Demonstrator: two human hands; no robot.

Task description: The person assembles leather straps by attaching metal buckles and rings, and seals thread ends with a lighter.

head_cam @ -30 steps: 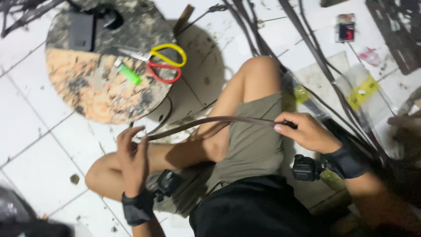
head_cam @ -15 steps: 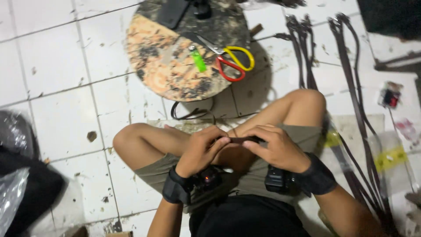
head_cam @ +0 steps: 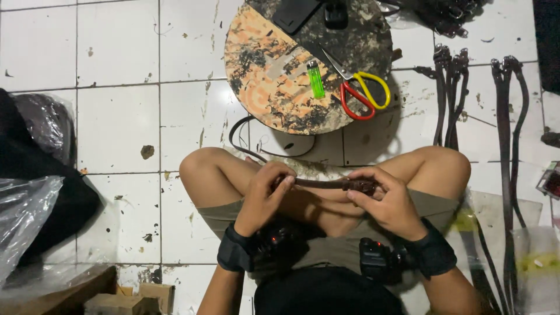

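**Q:** Head view, looking down: where does the strap lie against your hands?

**A:** The dark leather strap (head_cam: pixel 324 183) runs level across my lap, its long axis left to right, strung between both hands above my crossed legs. My left hand (head_cam: pixel 265 195) is clenched around one end, fingers curled over it. My right hand (head_cam: pixel 388 201) pinches the other end, where the strap thickens into what looks like a folded or buckled part; I cannot tell which. Both hands are equally near it, since each grips an end, and the bare span between them is short.

**Q:** What lies around, same view?

**A:** Ahead of my knees, on the white tiled floor (head_cam: pixel 116 116), sits a round, scorched board (head_cam: pixel 274 87) serving as my table. On it: scissors (head_cam: pixel 359 90) with one red and one yellow handle, a green lighter (head_cam: pixel 316 80) just beside them, and a dark flat object (head_cam: pixel 294 13) at the far edge. A thin black cord (head_cam: pixel 256 146) loops on the floor between the board and my legs. To my right, more straps (head_cam: pixel 507 134) lie in lines on the tiles. To my left, a clear plastic bag (head_cam: pixel 23 216) and dark bundles.

**Q:** Anything in the way?

**A:** Nothing lies between my hands and the strap; the scissors are well apart, past my knees.
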